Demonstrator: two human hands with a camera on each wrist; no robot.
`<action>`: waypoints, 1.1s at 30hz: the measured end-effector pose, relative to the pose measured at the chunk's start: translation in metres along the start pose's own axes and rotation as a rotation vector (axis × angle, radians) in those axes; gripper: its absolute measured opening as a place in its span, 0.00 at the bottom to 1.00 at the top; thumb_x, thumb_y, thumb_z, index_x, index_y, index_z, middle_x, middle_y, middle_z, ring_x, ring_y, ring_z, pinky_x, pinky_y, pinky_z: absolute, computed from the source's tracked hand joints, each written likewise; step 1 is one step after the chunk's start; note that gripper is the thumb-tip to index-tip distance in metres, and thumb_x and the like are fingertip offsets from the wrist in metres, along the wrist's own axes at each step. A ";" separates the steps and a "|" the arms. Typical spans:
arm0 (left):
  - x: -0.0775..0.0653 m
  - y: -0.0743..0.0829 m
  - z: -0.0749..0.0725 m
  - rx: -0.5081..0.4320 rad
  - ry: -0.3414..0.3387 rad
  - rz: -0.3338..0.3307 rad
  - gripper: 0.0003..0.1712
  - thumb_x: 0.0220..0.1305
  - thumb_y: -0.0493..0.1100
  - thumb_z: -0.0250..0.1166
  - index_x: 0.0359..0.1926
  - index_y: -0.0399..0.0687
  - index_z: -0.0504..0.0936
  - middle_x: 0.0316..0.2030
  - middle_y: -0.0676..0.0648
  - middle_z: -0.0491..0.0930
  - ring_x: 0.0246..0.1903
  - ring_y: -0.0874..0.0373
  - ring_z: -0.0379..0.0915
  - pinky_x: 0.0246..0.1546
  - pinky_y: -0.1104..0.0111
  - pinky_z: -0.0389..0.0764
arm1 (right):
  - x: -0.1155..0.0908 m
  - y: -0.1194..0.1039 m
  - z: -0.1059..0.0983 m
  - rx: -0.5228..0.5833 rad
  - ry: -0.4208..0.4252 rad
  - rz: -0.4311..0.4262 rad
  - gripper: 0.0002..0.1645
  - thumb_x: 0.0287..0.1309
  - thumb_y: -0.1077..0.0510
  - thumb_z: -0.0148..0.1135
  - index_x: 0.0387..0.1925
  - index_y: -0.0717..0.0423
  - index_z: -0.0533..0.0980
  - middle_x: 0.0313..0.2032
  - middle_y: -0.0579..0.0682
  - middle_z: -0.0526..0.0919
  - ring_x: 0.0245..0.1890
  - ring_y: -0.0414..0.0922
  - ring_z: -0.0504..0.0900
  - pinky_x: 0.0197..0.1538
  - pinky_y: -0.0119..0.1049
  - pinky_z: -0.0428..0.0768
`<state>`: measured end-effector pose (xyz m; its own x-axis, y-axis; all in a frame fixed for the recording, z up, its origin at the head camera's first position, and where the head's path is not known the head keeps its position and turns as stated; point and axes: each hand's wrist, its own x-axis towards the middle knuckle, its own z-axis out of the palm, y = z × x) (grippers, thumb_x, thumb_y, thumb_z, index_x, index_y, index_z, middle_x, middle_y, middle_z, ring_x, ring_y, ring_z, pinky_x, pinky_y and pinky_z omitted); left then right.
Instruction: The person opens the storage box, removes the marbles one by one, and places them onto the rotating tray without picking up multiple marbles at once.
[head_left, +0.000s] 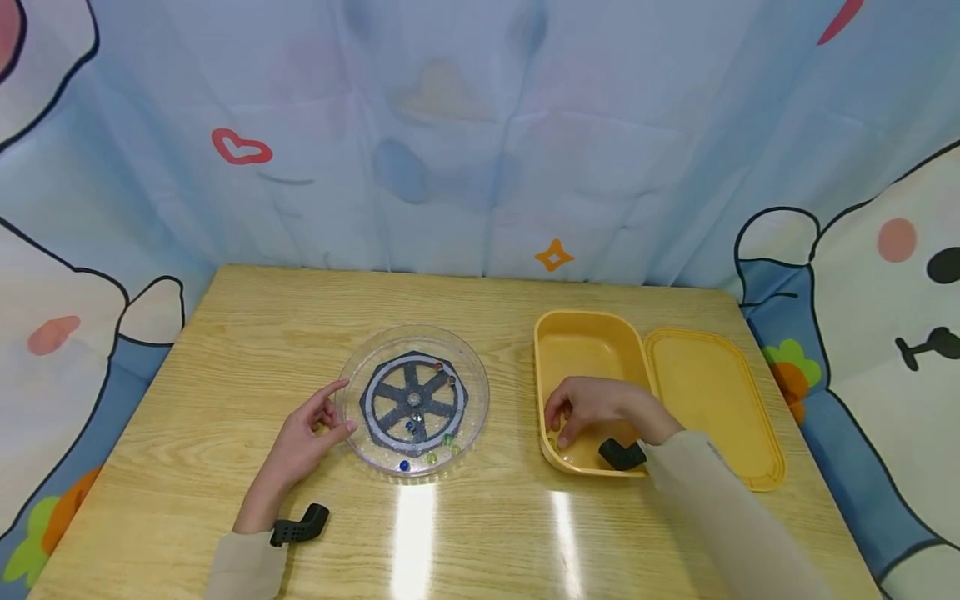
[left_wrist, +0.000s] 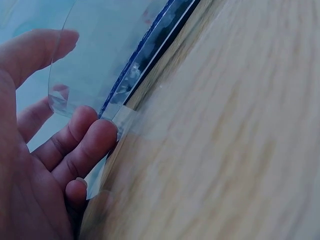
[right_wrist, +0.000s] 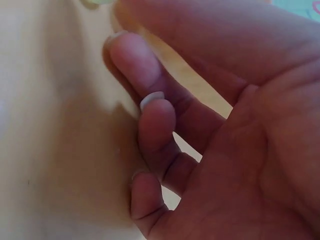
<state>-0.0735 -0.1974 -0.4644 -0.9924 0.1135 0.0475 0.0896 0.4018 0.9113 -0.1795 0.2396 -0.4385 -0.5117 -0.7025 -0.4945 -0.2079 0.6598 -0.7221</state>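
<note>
A clear round dish sits on the table, with a dark six-spoked wheel design inside it. My left hand holds its left rim. In the left wrist view the left hand's fingers rest against the dish's outer side, and one fingertip shows through the clear wall. My right hand reaches down into a yellow bin, fingers bent near its floor. A small yellow-green marble lies close to the fingertips, at the top edge of the right wrist view.
Several glass marbles lie in the dish, among them a blue marble and a green marble. The bin's yellow lid lies flat to its right. A patterned blue curtain hangs behind the wooden table.
</note>
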 end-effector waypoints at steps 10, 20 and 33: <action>0.000 -0.001 0.000 0.008 -0.004 -0.016 0.35 0.62 0.34 0.69 0.69 0.36 0.69 0.33 0.45 0.74 0.33 0.57 0.71 0.36 0.67 0.69 | 0.005 -0.011 0.005 -0.075 0.023 0.057 0.09 0.44 0.64 0.79 0.26 0.57 0.83 0.20 0.42 0.77 0.23 0.37 0.71 0.32 0.32 0.70; 0.000 -0.005 0.002 -0.008 -0.001 -0.007 0.35 0.61 0.34 0.70 0.69 0.37 0.69 0.33 0.45 0.74 0.32 0.58 0.71 0.35 0.68 0.69 | 0.006 -0.012 0.007 -0.091 0.017 0.075 0.07 0.45 0.67 0.78 0.25 0.58 0.84 0.19 0.41 0.77 0.21 0.35 0.70 0.30 0.30 0.69; 0.000 -0.004 0.001 -0.006 0.002 0.008 0.35 0.61 0.34 0.70 0.68 0.35 0.69 0.31 0.46 0.74 0.32 0.59 0.70 0.35 0.68 0.69 | -0.003 0.000 -0.005 0.032 -0.011 -0.051 0.04 0.55 0.62 0.72 0.33 0.57 0.85 0.28 0.44 0.84 0.29 0.40 0.77 0.36 0.32 0.75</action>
<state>-0.0739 -0.1977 -0.4685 -0.9919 0.1146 0.0555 0.0968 0.3958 0.9132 -0.1817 0.2430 -0.4347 -0.4916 -0.7382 -0.4619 -0.2070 0.6143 -0.7614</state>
